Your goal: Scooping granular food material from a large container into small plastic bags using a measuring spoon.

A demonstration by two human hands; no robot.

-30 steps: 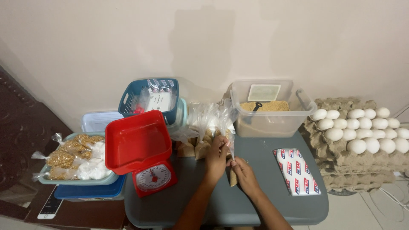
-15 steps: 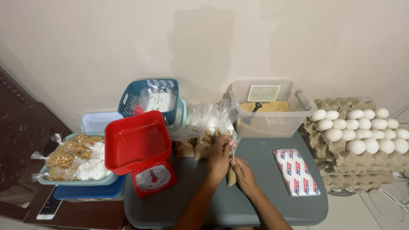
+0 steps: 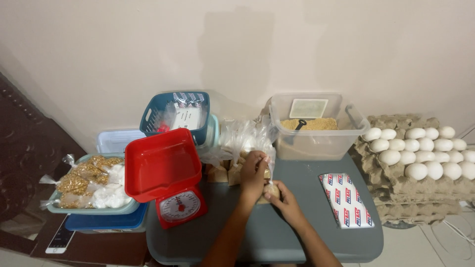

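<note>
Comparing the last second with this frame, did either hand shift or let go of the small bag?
Barely any change. The left hand still pinches the clear top of the small filled bag and the right hand still cups its base. The red scale, clear bin and egg trays stayed put.

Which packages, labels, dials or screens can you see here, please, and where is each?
Flat pack: table's right side, rectangular, white with red and blue marks.
Label: on the clear tub's back wall, pale rectangle.
Scale dial: front of the red scale, round, white.
Small bag: between left hand and right hand, clear, brown filling.
Phone: bottom left, screen dark.
</note>
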